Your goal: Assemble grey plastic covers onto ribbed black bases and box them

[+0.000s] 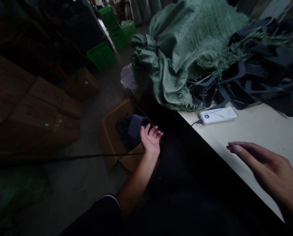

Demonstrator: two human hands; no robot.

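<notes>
My left hand (pixel 151 140) is held out palm up with fingers apart and nothing in it. Just beyond its fingers, a dark grey flat piece (pixel 136 125) is at or above a heap of dark pieces (pixel 123 127) in an open cardboard box (pixel 111 116); I cannot tell whether it rests on them. My right hand (pixel 271 167) is over the pale tabletop (pixel 210 139), its fingers stretched out and thumb beside them, with no object visible in it. Nearest to it is a white power bank (pixel 219 115) with a dark cable plugged in.
Black molded parts (pixel 257 75) pile up on the table's far right, beside a frayed green woven sack (pixel 176 55). Stacked cartons (pixel 33 108) stand at left, green crates (pixel 101 55) farther back. A dark cord or bar (pixel 87 157) crosses left of my forearm.
</notes>
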